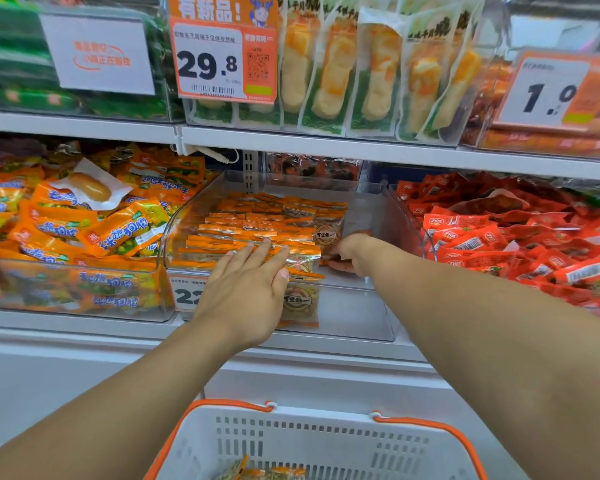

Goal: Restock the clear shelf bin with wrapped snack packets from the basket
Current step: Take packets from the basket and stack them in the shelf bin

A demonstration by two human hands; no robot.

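Shelves packed, we're working the clear bin (pixel 368 202) mid-shelf.
Left hand (pixel 246 292) lies flat on the packet stack (pixel 267 226); right hand (pixel 347 252) pinches a packet (pixel 324 262) at the stack's right edge; basket (pixel 326 441) below.

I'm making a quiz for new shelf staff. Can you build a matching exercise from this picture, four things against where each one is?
Things:
1. left hand
2. right hand
3. basket
4. 29.8 price tag

Places:
A. upper shelf front
B. flat on the packets in the clear bin
C. below the shelves, bottom of view
D. at the packet stack's right end

Pairs: 1-B, 2-D, 3-C, 4-A
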